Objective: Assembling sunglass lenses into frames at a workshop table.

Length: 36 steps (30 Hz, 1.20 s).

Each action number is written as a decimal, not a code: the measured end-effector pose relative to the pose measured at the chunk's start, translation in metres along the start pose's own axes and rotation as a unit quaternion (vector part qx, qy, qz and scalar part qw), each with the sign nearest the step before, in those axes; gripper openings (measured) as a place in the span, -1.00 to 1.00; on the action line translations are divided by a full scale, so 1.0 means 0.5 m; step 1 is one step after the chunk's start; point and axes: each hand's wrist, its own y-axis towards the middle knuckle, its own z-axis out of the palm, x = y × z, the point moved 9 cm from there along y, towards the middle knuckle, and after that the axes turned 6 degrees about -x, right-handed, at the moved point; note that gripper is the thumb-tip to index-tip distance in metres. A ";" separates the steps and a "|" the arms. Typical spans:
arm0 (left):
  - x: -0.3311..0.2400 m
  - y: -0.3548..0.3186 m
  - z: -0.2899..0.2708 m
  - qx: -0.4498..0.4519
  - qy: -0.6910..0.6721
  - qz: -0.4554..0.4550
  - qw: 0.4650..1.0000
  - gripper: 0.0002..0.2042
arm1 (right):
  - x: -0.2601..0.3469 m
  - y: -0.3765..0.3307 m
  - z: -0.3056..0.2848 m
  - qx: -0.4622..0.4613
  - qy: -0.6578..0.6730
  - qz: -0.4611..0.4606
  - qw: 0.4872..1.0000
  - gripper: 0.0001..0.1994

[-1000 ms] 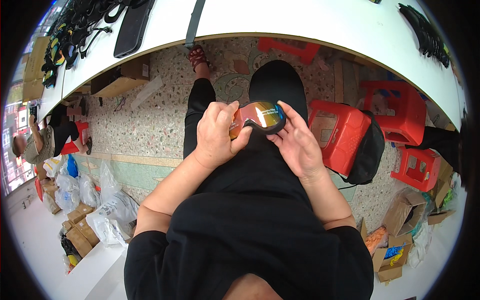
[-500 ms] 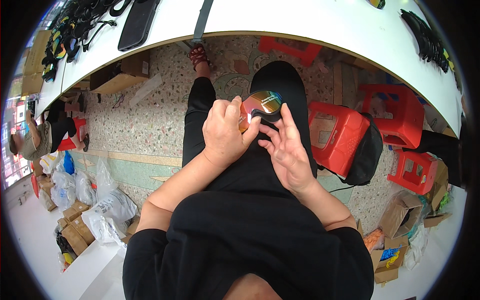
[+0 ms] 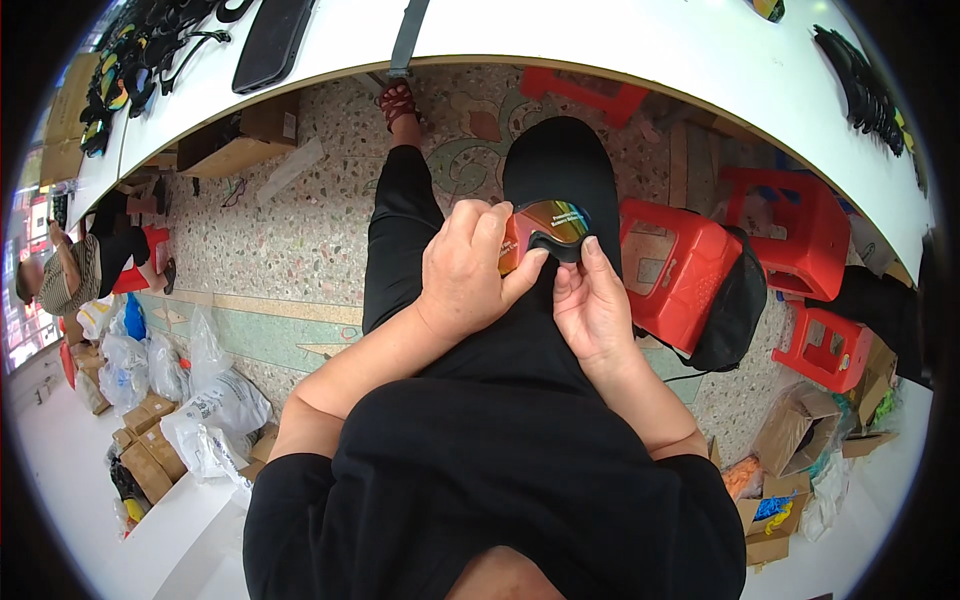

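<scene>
Over my lap I hold a mirrored orange-green goggle lens [image 3: 556, 221] with a dark curved edge at its nose notch. My left hand [image 3: 466, 268] grips its left end, thumb on the lower edge and fingers over the top. At the right end, my right hand [image 3: 597, 300] pinches the lower rim with thumb and fingertips; its other fingers are curled under the lens. The lens faces up, slightly tilted. What lies beneath it is hidden by the fingers.
The white table [image 3: 560, 35] curves across ahead, bearing a black phone [image 3: 272, 45], dark goggle parts [image 3: 150, 60] and black strips [image 3: 862, 92]. Red stools [image 3: 665, 265] and a black bag [image 3: 735, 305] stand right. Plastic bags [image 3: 215, 420] lie left; another person [image 3: 85, 270] sits far left.
The lens has shifted right and slightly down with my left hand. My right hand's fingers, spread before, have closed in on the lens's right lower rim.
</scene>
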 end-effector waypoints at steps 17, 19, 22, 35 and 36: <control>-0.035 -0.012 0.016 0.054 -0.016 0.013 0.998 -0.35 | 0.020 -0.032 0.051 0.042 -0.147 -0.140 0.978 -0.77; -0.035 -0.016 0.015 0.053 -0.013 0.014 0.998 -0.34 | 0.021 -0.034 0.052 0.041 -0.158 -0.146 0.976 -0.76; -0.043 -0.017 0.009 0.038 -0.003 0.043 0.998 -0.32 | 0.019 -0.035 0.055 0.036 -0.161 -0.144 0.976 -0.76; 0.018 0.034 -0.021 0.042 -0.062 0.030 0.997 -0.53 | 0.132 -0.037 0.007 0.082 -0.486 -0.270 0.827 -0.74; 0.023 0.031 -0.016 0.074 -0.094 0.014 0.993 -0.55 | 0.152 -0.050 0.042 0.097 -0.534 -0.331 0.772 -0.68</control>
